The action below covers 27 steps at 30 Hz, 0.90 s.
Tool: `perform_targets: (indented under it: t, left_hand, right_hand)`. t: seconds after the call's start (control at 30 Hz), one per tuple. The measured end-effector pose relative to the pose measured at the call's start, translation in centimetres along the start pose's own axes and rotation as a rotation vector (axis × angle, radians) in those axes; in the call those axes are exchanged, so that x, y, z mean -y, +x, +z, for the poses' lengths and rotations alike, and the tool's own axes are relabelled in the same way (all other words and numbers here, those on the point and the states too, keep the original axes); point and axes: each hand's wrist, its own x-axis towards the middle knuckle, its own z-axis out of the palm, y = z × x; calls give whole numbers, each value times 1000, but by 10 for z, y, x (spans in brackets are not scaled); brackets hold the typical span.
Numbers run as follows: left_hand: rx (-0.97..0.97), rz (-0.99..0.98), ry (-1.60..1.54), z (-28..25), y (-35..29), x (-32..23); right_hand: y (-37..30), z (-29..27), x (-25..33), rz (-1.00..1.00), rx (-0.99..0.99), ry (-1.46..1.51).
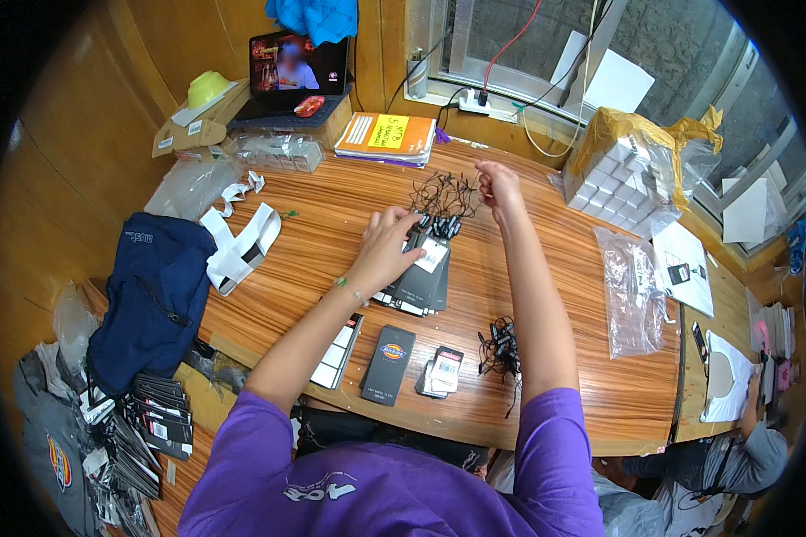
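My left hand [387, 243] is bent over a fanned stack of black hang tags [414, 285], its thumb and fingertips gripping the upper end. A white barcode label [432, 254] shows on the top tag. Beyond the stack, black string loops with small plastic ends [443, 195] spread over the table. Just right of these loops my right hand [500, 190] is raised with its fingers pinched together; whatever is between them cannot be made out. Nearer me lie a dark tag stack [388, 365], a small label stack [441, 371], white-panelled cards [337, 353] and a bunch of black strings [501, 345].
A blue bag [143, 300] and white paper strips [246, 246] lie left. Behind are notebooks [387, 139] and a tablet [297, 67]. Wrapped white boxes [620, 174] and a clear plastic bag [631, 291] lie right. Another person [748, 456] sits at the far right.
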Motion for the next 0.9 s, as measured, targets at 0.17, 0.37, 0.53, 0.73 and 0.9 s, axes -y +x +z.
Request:
perform_targets:
  t: [0.17, 0.37, 0.53, 0.73, 0.9]
  left_hand:
    - [-51, -12, -59, -37, -45, -17]
    - [224, 230, 86, -58, -99, -27]
    - [388, 256, 190, -56, -109, -33]
    - [391, 246, 151, -44, -108, -22]
    - [242, 250, 8, -48, -111, -28]
  right_hand:
    - [32, -5, -27, 133, -20, -45]
    - [7, -21, -21, -5, 65, -236]
    - [-131, -26, -8, -292, 328, -536]
    - [-261, -26, -19, -323, 384, -1319]
    - [-273, -29, -37, -367, 266, -1163]
